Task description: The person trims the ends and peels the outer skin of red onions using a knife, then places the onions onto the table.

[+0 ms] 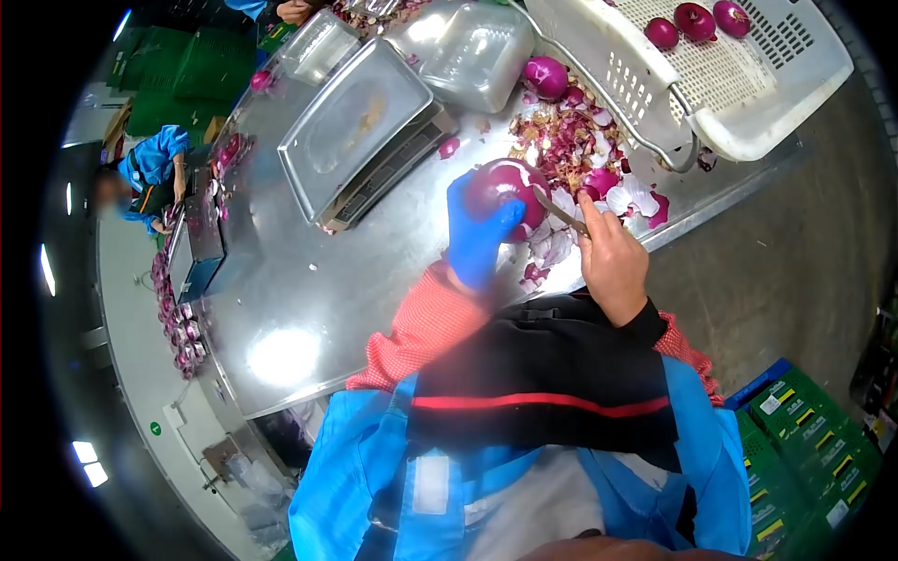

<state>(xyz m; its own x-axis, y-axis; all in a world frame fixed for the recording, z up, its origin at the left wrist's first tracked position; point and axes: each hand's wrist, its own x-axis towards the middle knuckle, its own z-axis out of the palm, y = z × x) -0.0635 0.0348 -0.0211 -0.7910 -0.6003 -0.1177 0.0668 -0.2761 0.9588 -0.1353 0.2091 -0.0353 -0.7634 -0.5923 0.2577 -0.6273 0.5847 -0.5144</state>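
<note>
A large red onion [511, 187] is held in my left hand [477, 229], which wears a blue glove and has its fingers wrapped round the onion's left side. My bare right hand [613, 262] grips a small knife [561, 213], and its blade touches the right side of the onion. Onion skins and peelings [566, 140] lie heaped just beyond and to the right of both hands. Another red onion [545, 78] rests at the far edge of that heap.
A white perforated basket [748, 131] with several red onions stands at the back right. A scale with a metal tray [351, 131] and clear plastic containers [477, 58] occupy the metal table [309, 290]. Green crates [809, 439] stand lower right. A person in blue [154, 168] is at far left.
</note>
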